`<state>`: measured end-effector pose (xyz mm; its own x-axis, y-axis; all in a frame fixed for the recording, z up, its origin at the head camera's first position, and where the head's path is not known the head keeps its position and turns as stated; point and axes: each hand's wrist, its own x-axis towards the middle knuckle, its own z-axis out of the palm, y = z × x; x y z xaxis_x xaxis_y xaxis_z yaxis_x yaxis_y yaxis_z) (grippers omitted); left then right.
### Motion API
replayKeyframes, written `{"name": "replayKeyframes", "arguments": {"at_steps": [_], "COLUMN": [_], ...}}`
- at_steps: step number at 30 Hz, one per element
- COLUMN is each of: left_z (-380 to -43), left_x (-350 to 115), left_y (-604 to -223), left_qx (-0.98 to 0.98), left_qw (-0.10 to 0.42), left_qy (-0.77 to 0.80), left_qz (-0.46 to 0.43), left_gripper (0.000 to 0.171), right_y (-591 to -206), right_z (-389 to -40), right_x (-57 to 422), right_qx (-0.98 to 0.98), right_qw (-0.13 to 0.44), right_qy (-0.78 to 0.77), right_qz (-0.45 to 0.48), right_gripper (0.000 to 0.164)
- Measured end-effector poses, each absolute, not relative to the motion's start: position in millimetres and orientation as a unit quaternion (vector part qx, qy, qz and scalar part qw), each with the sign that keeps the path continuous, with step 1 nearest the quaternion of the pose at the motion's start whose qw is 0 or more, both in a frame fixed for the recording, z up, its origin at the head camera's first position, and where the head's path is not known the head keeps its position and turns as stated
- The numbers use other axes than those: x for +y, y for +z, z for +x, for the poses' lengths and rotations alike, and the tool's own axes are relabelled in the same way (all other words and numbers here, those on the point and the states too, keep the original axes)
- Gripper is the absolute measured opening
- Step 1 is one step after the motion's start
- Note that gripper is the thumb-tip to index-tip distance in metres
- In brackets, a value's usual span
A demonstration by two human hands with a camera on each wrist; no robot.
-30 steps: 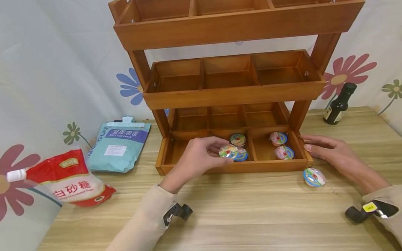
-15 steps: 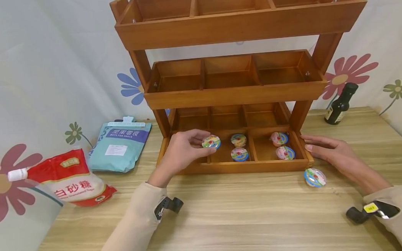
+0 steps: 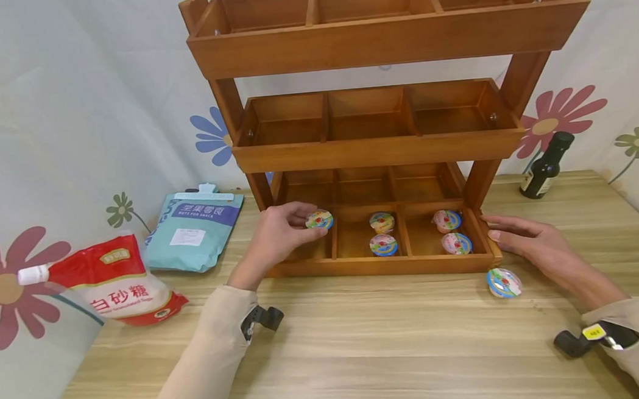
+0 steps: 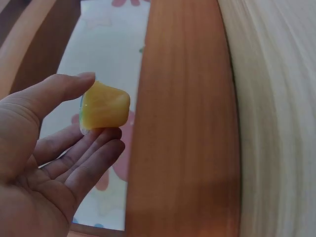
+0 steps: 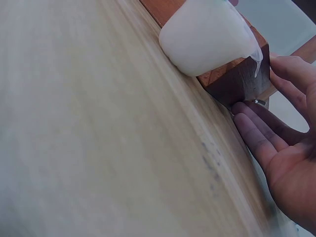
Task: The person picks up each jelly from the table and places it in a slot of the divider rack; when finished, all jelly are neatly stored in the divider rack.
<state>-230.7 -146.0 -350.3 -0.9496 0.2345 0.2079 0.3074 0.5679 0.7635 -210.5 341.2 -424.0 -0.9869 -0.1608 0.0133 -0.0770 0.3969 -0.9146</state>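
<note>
My left hand point(image 3: 275, 236) pinches a small jelly cup point(image 3: 319, 220) between thumb and fingers, over the left compartment of the wooden rack's bottom tier point(image 3: 367, 267). In the left wrist view its body, a yellow jelly cup point(image 4: 106, 106), shows from the side. Two more jelly cups, one yellowish point(image 3: 382, 222) and one blue-rimmed point(image 3: 383, 245), lie in the middle compartment. The right compartment has two pink ones, the back cup point(image 3: 446, 220) and the front cup point(image 3: 456, 243). My right hand point(image 3: 536, 244) touches the tier's right end with extended fingers. Beside it a whitish jelly cup point(image 5: 207, 39) stands on the table.
Above are the rack's middle tier point(image 3: 379, 152) and top tier point(image 3: 387, 44), each split into three compartments. To the left lie a teal snack bag point(image 3: 195, 231) and a red-and-white sugar bag point(image 3: 121, 285). A dark bottle point(image 3: 547, 166) stands at the back right.
My left hand has carried the jelly cup leftward, from over the middle compartment to the left one. The right hand has stayed at the rack's end. The view has shifted slightly.
</note>
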Motion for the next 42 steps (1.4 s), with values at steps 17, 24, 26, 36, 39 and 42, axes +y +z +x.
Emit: {"name": "replayKeyframes", "arguments": {"at_steps": [17,24,26,36,39,42], "left_z": [-243,-245,-246,-250,-250,-250], "left_x": [-152,-151,-151,-152,-151,-150], "left_y": [-368,-372,-374,-381,-381,-381], "left_qx": [-0.898,-0.903,-0.904,-0.912,-0.914,-0.918], "left_qw": [0.037,0.036,0.033,0.030,0.027,0.023], "left_qy": [-0.426,-0.418,-0.415,-0.399,-0.395,-0.386], "left_qz": [-0.101,-0.096,-0.093,-0.090,-0.088,-0.087], "left_gripper": [0.044,0.044,0.044,0.044,0.044,0.044], "right_y": [-423,-423,-423,-423,-423,-422], "right_z": [-211,-210,-210,-210,-210,-210], "right_x": [342,342,342,343,343,343], "right_qx": [0.835,0.837,0.837,0.848,0.851,0.853], "right_qw": [0.040,0.039,0.039,0.038,0.037,0.040], "right_qy": [-0.544,-0.542,-0.541,-0.525,-0.520,-0.516], "right_qz": [-0.071,-0.071,-0.071,-0.064,-0.063,-0.061], "right_gripper": [0.053,0.053,0.053,0.054,0.054,0.055]}}
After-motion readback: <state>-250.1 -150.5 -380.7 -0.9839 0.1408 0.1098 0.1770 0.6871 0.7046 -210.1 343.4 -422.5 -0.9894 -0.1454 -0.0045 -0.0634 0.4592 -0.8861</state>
